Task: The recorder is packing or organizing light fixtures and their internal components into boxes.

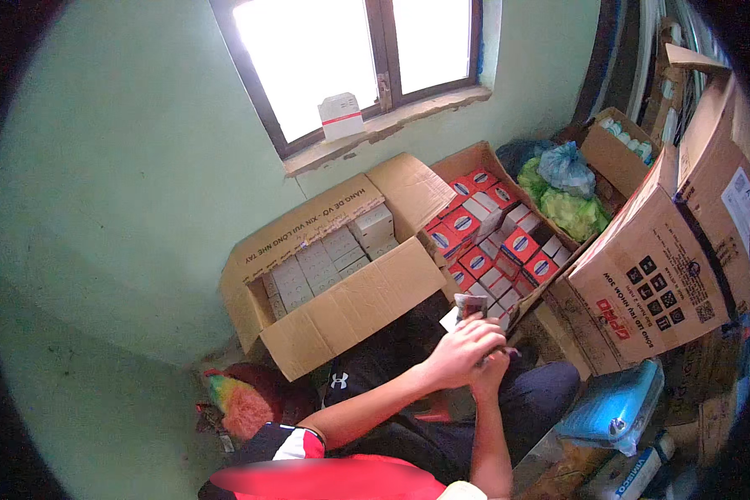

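My left hand and my right hand are pressed together in front of me, above my bent legs. Both are closed, the left lying over the right. Out of the top of the left hand sticks a small dark object with a pale edge; its kind is unclear and its lower part is hidden by the fingers. A white flap or card shows beside it. Just beyond the hands, an open carton holds red-and-white small boxes, some standing and some lying tilted.
On the left stands an open carton with white boxes. A white box rests on the windowsill. Large cartons lean at the right, above a blue wrapped pack. Knotted plastic bags lie behind.
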Available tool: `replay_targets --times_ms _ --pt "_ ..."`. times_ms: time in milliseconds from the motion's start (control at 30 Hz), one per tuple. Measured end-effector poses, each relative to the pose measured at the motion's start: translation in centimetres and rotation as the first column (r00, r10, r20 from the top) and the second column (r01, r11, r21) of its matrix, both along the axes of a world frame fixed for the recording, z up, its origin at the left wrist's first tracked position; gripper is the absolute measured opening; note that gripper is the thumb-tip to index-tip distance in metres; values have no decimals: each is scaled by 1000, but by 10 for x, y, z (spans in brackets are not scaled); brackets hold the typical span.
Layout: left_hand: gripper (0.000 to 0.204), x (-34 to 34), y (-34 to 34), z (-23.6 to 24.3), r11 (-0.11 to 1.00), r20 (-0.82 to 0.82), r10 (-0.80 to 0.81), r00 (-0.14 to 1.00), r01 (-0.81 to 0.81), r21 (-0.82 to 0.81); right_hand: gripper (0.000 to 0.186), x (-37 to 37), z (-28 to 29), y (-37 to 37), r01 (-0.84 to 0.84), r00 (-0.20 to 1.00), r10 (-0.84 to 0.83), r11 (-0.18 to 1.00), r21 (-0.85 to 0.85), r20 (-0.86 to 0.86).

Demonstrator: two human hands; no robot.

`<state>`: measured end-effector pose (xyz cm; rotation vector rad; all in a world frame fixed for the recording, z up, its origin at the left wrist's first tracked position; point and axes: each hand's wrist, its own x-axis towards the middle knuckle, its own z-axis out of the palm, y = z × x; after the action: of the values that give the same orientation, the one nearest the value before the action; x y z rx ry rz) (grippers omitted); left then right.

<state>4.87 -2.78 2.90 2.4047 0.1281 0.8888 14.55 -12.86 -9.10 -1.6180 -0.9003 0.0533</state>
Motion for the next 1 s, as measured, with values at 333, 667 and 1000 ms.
replay_targets --times_ms 333,667,1000 --pt "32 -56 85 -32 90 128 247 961 109 -990 80 1 51 -30 -231 330 530 847 478 -781" --pt "46 -21 36 -19 710 -110 -192 975 61 -702 86 -8 48 -18 -215 31 848 523 825 -530" --pt "47 -50 36 -13 382 98 -114 989 135 -914 82 -3 53 -19 71 84 722 683 727 -687"
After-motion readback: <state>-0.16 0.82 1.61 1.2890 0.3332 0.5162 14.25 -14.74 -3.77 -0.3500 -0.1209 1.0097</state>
